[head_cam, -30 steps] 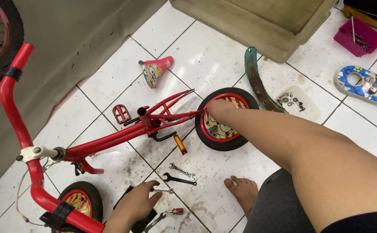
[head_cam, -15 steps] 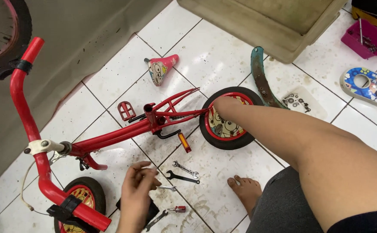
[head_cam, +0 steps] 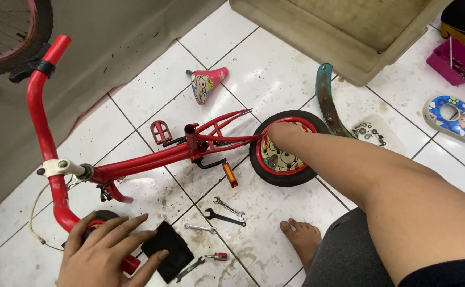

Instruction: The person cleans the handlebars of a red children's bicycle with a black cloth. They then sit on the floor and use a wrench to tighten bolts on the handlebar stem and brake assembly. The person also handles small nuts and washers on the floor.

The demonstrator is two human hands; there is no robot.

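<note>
Underfoot, dirty white tiled floor (head_cam: 275, 64), grey wall (head_cam: 115, 37)

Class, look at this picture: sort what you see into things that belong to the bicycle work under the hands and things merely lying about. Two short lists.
Belonging to the work:
red bicycle frame
rear wheel, under the right hand
front wheel, under the left hand
wrenches
small screwdriver
loose saddle

Lying about:
magenta tray
beige tub
second bicycle's wheel
</note>
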